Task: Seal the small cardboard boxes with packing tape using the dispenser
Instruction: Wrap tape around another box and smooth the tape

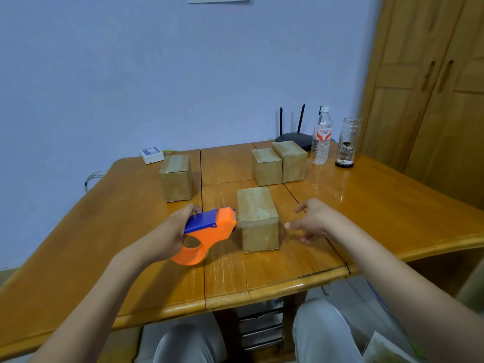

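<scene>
The left hand (172, 233) is wrapped round the blue handle of the orange tape dispenser (207, 233), fingers curled over the top and thumb side underneath; most of the fingertips are hidden behind the tool. The roll of tape inside the orange ring is mostly covered, only a sliver showing at the bottom. The dispenser's front end sits right against the upper left edge of the nearest box (258, 218); whether tape is stuck there I cannot make out.

The right hand (313, 221) hovers just to the right of that box, fingers loosely spread and a little blurred, holding nothing and not touching the cardboard.

The nearest box stands upright near the middle of the wooden table (379, 205), with a strip of tape along its top. Behind it to the left stands a single box (176, 178), well apart. Behind to the right, two boxes (279, 163) stand touching each other.

At the far edge are a router (293, 137), partly hidden by the boxes, a water bottle (321, 137) and a glass jar (347, 142). A small white device (151, 154) lies by the wall.

Bare tabletop lies between the nearest box and the table's near edge, and to the right of the right hand.
</scene>
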`<state>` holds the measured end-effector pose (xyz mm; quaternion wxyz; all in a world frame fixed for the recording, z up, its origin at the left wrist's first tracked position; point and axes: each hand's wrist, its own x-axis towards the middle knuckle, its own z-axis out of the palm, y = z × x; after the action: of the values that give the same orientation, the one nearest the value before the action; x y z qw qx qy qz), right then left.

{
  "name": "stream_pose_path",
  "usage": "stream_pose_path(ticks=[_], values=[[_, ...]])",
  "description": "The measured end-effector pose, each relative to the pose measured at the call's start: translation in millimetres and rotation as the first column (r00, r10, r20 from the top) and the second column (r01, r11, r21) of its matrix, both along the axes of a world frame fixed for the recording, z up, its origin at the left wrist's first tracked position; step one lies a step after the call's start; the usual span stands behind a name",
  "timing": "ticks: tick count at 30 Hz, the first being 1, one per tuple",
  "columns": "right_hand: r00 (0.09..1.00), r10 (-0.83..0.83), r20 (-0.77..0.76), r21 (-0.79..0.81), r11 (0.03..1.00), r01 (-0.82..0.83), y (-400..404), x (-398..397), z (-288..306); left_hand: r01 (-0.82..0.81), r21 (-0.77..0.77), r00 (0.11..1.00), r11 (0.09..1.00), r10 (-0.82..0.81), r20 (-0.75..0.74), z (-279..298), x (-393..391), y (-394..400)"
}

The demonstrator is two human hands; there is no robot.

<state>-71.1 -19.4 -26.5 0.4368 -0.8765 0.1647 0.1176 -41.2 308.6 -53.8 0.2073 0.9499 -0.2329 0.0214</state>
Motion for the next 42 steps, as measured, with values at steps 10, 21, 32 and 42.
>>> stream_pose_path(ticks=[10,21,32,42], values=[[0.663,0.693,0.282,-0.695,0.624,-0.357,64.1,-24.2,15.3,-0.024,0.012,0.999,1.0,0.025,-0.033,-1.5,2.9,3.5],[0.649,0.756,0.086,-0.887,0.354,-0.296,71.8,-15.8,-28.1,-0.021,0.013,0.999,1.0,0.022,-0.033,-0.2,4.4,5.4],[0.629,0.753,0.195,-0.855,0.445,-0.267,67.9,-15.6,-34.3,-0.057,0.079,0.998,0.995,0.054,0.037,6.3,8.4,22.2],[0.641,0.749,0.169,-0.853,0.437,-0.286,69.6,-15.5,-31.7,-0.058,0.53,0.997,0.846,0.018,0.081,36.6,2.3,15.6]])
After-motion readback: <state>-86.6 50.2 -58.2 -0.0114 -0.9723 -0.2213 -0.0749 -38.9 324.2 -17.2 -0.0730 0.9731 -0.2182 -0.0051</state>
